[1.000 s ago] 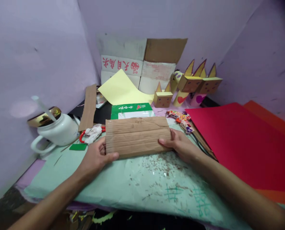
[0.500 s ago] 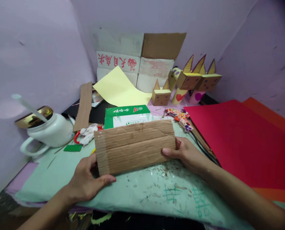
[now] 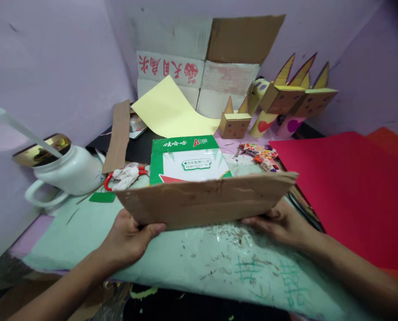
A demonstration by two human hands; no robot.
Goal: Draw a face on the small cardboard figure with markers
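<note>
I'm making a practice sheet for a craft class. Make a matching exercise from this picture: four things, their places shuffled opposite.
1. wide cardboard piece
2. white mug
3. red sheet
4. pale yellow sheet

A. far right
B. behind the green-and-white carton
C. between left hand and right hand
D. far left

Pairs: 1-C, 2-D, 3-A, 4-B

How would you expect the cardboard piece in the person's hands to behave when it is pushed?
The cardboard looks fairly stiff, as it spans both hands without much sag. It would probably bend along its creases. Being thin, it is likely light for its size.
</note>
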